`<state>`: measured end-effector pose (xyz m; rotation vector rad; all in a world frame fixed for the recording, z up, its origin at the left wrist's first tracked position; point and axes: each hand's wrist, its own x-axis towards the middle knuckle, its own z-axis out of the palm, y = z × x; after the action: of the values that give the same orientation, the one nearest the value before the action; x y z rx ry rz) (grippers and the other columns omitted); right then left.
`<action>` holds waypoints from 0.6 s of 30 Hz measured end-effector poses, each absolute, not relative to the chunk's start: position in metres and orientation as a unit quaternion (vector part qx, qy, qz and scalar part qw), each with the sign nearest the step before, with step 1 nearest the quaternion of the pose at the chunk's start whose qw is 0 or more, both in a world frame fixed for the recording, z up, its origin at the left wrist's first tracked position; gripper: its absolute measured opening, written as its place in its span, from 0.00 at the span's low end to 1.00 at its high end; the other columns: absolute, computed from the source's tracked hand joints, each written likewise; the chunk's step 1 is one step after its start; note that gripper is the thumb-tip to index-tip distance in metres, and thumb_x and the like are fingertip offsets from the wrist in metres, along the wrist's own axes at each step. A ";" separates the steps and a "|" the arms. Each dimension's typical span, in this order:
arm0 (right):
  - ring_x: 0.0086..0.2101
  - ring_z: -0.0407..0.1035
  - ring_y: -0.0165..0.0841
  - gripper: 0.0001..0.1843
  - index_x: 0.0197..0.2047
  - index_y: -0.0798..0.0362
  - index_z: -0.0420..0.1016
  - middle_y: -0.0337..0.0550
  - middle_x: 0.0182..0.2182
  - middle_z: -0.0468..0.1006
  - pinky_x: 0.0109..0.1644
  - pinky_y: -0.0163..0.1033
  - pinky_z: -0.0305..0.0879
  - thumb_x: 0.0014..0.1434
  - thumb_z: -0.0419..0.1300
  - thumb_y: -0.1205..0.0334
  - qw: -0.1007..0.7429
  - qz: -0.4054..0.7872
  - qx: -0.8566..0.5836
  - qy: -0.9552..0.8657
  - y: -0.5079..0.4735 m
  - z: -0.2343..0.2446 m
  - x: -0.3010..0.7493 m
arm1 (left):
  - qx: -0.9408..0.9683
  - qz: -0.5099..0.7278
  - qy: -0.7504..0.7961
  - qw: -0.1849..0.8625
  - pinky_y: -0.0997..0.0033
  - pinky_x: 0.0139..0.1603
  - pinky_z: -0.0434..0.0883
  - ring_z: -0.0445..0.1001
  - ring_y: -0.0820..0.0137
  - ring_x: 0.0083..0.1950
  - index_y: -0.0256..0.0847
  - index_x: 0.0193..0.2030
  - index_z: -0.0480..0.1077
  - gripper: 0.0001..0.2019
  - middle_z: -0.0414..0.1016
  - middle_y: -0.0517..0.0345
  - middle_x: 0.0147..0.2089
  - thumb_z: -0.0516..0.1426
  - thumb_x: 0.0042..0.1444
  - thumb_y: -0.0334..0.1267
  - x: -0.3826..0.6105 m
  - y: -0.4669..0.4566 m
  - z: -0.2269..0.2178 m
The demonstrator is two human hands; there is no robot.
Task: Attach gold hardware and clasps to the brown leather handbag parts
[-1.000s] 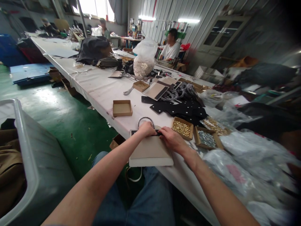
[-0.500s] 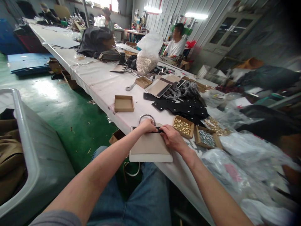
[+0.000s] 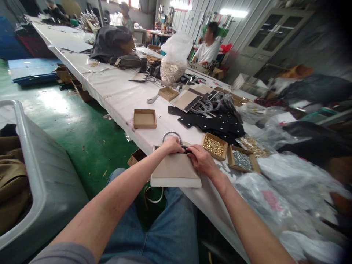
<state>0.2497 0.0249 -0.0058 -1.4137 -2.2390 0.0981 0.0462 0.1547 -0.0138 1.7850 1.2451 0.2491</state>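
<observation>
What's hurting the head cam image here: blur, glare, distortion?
Head view: wide-angle distortion bows the long white table; the ceiling fluorescent lamp glares; the plastic bags at right look soft and the top-right corner falls dark; the left hand and right hand look fairly sharp.

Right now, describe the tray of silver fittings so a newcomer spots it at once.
On the long white-covered table, start from the person's right hand. Just past it sit two small cardboard trays; the target tray is the one farther right, holding silver fittings, not the gold-coloured studs next to it.
</observation>
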 end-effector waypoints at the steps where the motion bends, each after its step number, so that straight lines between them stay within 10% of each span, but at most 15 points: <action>1: 0.57 0.76 0.51 0.16 0.64 0.47 0.78 0.54 0.57 0.81 0.66 0.59 0.76 0.79 0.57 0.61 0.243 0.035 -0.516 -0.821 0.025 -0.006 0.250 | 0.727 0.102 0.506 0.454 0.72 0.28 0.65 0.79 0.67 0.34 0.47 0.41 0.76 0.19 0.82 0.63 0.34 0.77 0.47 0.45 0.046 0.154 -0.013; 18: 0.52 0.82 0.46 0.16 0.55 0.44 0.89 0.49 0.52 0.87 0.60 0.54 0.79 0.79 0.61 0.50 0.360 0.170 -0.576 -0.714 0.029 0.022 0.261 | 0.730 0.114 0.513 0.437 0.70 0.34 0.68 0.80 0.64 0.40 0.47 0.40 0.76 0.20 0.82 0.60 0.37 0.77 0.46 0.46 0.039 0.144 0.000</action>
<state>0.2611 0.0288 0.0216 -1.4834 -1.8407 0.4380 0.0390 0.1437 -0.0001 1.8149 1.2764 0.2848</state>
